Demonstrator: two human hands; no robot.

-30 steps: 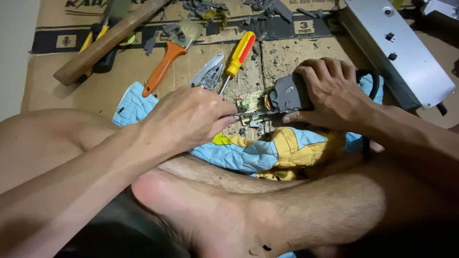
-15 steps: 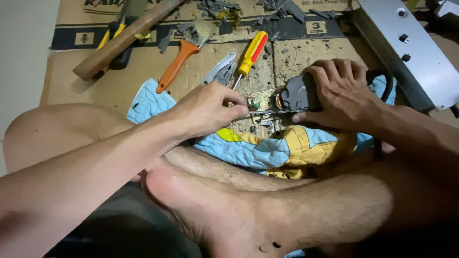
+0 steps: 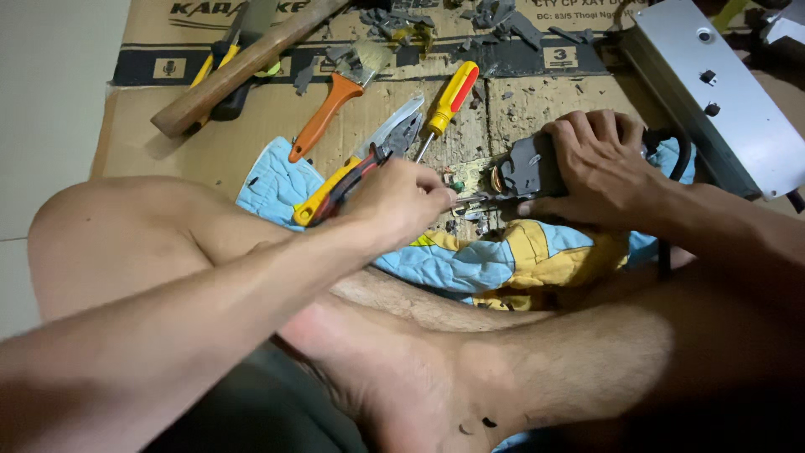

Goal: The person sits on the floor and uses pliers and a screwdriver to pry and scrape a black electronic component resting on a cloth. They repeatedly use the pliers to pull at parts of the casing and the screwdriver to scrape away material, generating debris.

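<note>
Right hand (image 3: 599,164) was clamped over a dark grey gadget (image 3: 524,172) sitting on the blue and yellow cloth (image 3: 503,256), centre-right on the cardboard (image 3: 251,126). Left hand (image 3: 402,201) had its fingers pinched together on a thin metal tool (image 3: 471,201) poking into it. Pliers (image 3: 369,164) and yellow screwdriver (image 3: 449,96) lay just beyond, hammer (image 3: 235,71) far left.

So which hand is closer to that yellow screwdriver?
The left. The left hand sits just below the yellow screwdriver, near its tip. The right hand lies further off to the right, resting on a dark grey part.
</note>
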